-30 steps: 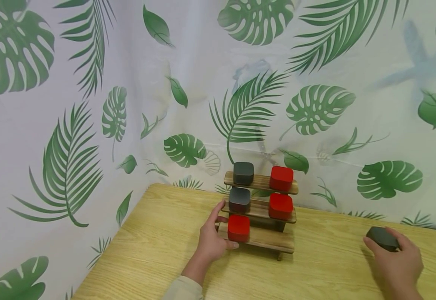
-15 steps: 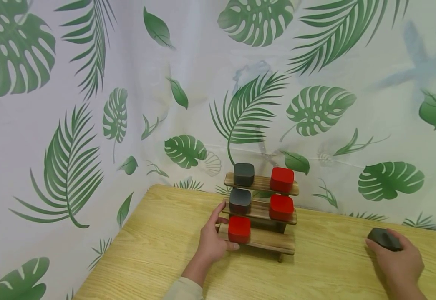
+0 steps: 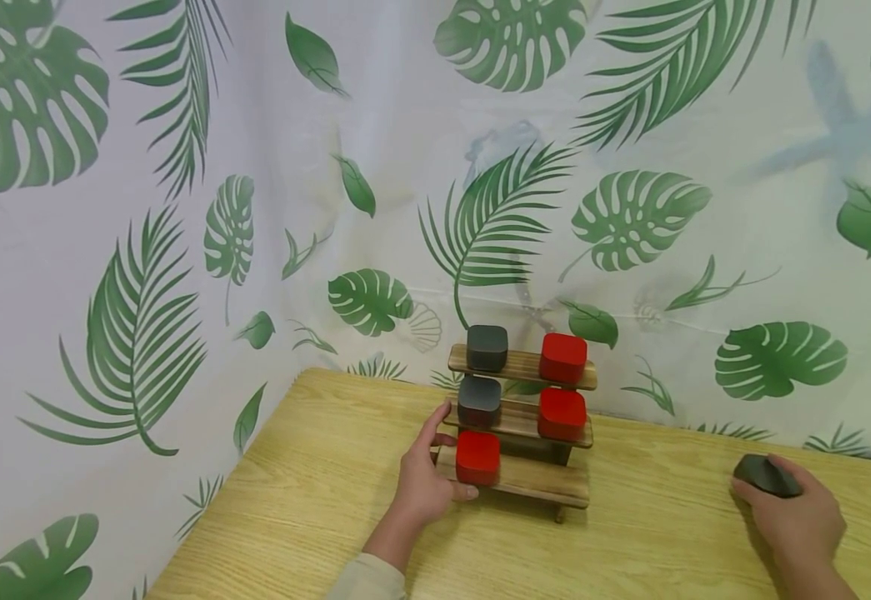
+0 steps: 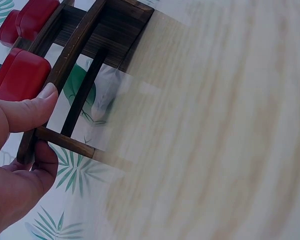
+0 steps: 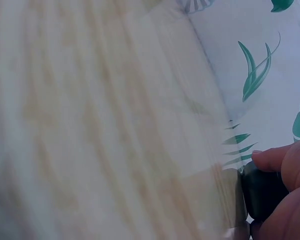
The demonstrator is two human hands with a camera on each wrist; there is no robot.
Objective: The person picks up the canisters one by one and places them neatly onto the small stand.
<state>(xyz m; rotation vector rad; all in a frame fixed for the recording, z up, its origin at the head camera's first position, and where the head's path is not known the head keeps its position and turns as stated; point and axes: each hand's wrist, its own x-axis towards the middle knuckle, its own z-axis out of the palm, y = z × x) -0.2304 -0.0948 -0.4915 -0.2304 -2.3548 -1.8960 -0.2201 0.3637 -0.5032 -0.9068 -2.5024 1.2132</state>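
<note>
A three-tier wooden display stand (image 3: 540, 479) rests on the table. My left hand (image 3: 422, 483) grips the left end of its lowest shelf, thumb on the front edge and fingers curled beneath, as the left wrist view shows. Right by that thumb sits a red rounded-square box (image 3: 478, 457). On the middle shelf are a dark grey box (image 3: 479, 400) and a red box (image 3: 562, 413); the top shelf bears another grey box (image 3: 487, 347) and red box (image 3: 563, 357). Far to the right, my right hand (image 3: 798, 512) holds a dark box (image 5: 262, 192), apart from the stand.
The light wood table (image 3: 660, 533) spreads between the stand and my right hand. Behind it hangs a white cloth (image 3: 390, 217) with green leaf prints, close to the stand's back. Another printed cloth wall (image 3: 60, 333) runs along the left edge.
The dark box in my right hand has shifted and tilted very slightly. My left hand, the stand and its boxes keep their places.
</note>
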